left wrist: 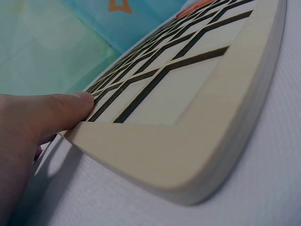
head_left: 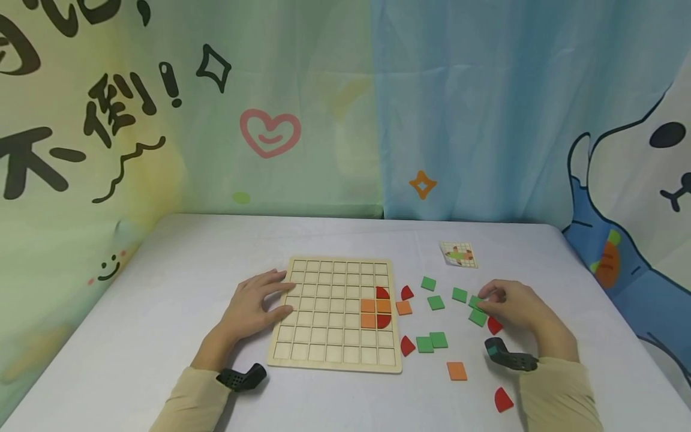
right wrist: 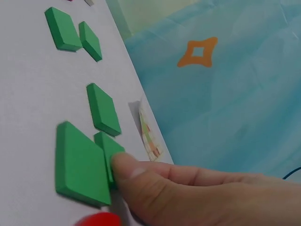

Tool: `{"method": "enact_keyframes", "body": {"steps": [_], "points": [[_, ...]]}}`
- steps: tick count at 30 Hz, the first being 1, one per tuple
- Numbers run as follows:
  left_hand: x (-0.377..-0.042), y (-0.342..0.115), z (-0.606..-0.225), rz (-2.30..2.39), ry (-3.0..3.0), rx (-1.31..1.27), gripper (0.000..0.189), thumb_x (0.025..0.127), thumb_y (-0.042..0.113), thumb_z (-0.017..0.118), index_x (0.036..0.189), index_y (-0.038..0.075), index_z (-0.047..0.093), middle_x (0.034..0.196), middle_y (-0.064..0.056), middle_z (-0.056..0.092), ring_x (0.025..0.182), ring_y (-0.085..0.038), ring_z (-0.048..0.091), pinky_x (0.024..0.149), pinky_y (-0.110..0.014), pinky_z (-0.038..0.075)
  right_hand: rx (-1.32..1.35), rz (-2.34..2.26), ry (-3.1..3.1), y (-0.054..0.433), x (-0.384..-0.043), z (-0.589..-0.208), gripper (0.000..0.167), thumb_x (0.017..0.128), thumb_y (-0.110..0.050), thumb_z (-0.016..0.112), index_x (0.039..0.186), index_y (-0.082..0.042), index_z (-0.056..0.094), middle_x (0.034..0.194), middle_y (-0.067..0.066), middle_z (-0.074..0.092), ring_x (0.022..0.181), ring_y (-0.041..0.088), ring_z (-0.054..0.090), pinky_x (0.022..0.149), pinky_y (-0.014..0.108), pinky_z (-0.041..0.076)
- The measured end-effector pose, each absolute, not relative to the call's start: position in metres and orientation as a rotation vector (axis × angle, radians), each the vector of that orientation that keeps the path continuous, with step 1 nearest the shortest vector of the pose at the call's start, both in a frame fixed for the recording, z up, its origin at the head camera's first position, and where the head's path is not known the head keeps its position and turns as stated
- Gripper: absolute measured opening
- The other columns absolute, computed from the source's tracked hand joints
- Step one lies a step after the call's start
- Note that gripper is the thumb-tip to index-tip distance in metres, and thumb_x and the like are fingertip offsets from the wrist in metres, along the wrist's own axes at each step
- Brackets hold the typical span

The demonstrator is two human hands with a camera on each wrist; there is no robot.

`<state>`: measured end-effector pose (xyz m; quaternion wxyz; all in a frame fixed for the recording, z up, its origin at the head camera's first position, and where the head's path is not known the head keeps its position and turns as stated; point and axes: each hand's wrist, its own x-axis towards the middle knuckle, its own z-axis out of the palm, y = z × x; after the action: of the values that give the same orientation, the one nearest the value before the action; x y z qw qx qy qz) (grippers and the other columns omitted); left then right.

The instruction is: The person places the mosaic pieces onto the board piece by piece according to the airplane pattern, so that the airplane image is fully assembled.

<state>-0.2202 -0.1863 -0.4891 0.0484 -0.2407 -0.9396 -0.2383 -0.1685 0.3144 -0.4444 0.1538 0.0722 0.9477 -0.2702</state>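
On the left edge of a wooden grid board [head_left: 335, 366] rests my left hand [head_left: 247, 309], its fingers spread and its thumb touching the rim; the left wrist view shows the thumb [left wrist: 70, 110] near a corner. Three orange squares [head_left: 367, 320] and two red quarter-circle pieces [head_left: 383, 322] lie in cells at the board's right side. My right hand [head_left: 515, 307] pinches a small green square tile [right wrist: 106, 145] between thumb and forefinger, low over the table. Beside it lies another green tile [right wrist: 80, 165], with a red piece [head_left: 494, 326] under the hand's near side.
Loose green tiles [head_left: 435, 302], orange squares [head_left: 456, 371] and red pieces [head_left: 503, 399] are scattered right of the board. A small pattern card [head_left: 459, 255] lies behind them on the white tabletop [head_left: 216, 246]. A printed curtain [head_left: 324, 180] hangs at the back.
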Motion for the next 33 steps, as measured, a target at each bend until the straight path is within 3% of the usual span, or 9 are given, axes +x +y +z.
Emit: {"method": "enact_keyframes", "body": {"steps": [7, 15, 22, 30, 33], "points": [[-0.220, -0.186, -0.491, -0.721, -2.872, -0.728, 0.051, 0.082, 0.053, 0.065, 0.126, 0.026, 0.062, 0.144, -0.003, 0.048, 0.139, -0.028, 0.036, 0.111, -0.055, 0.025, 0.179, -0.771, 2.738, 0.309, -0.169, -0.443, 0.034, 0.088, -0.031, 0.066, 0.110, -0.006, 0.061, 0.090, 0.008, 0.055, 0.087, 0.023, 0.050, 0.068, 0.031, 0.042], [-0.220, -0.186, -0.491, -0.716, -2.861, -0.728, 0.051, 0.082, 0.053, 0.065, 0.125, 0.026, 0.062, 0.144, -0.003, 0.049, 0.138, -0.028, 0.037, 0.110, -0.055, 0.025, 0.199, -0.757, 2.722, 0.303, -0.171, -0.445, 0.049, 0.080, -0.040, 0.074, 0.114, -0.008, 0.059, 0.092, 0.009, 0.053, 0.085, 0.022, 0.050, 0.064, 0.029, 0.042], [-0.221, -0.186, -0.490, -0.715, -2.863, -0.733, 0.051, 0.082, 0.053, 0.064, 0.126, 0.026, 0.062, 0.144, -0.003, 0.049, 0.139, -0.028, 0.036, 0.111, -0.055, 0.025, 0.155, -0.753, 2.740, 0.297, -0.173, -0.443, 0.039, 0.083, -0.030, 0.072, 0.110, -0.006, 0.059, 0.091, 0.009, 0.052, 0.080, 0.020, 0.049, 0.060, 0.028, 0.041], [-0.220, -0.186, -0.490, -0.711, -2.865, -0.729, 0.051, 0.082, 0.053, 0.064, 0.126, 0.026, 0.062, 0.144, -0.003, 0.049, 0.139, -0.028, 0.036, 0.110, -0.055, 0.025, 0.187, -0.697, 2.780, 0.293, -0.178, -0.445, 0.042, 0.085, -0.033, 0.070, 0.111, -0.002, 0.059, 0.107, 0.020, 0.056, 0.093, 0.030, 0.050, 0.081, 0.045, 0.050], [-0.220, -0.186, -0.490, -0.711, -2.865, -0.730, 0.051, 0.082, 0.053, 0.064, 0.126, 0.026, 0.062, 0.144, -0.003, 0.049, 0.139, -0.028, 0.037, 0.110, -0.055, 0.025, 0.200, -0.714, 2.781, 0.295, -0.177, -0.446, 0.047, 0.085, -0.037, 0.069, 0.115, -0.001, 0.058, 0.109, 0.021, 0.056, 0.093, 0.030, 0.050, 0.078, 0.042, 0.052]]}}
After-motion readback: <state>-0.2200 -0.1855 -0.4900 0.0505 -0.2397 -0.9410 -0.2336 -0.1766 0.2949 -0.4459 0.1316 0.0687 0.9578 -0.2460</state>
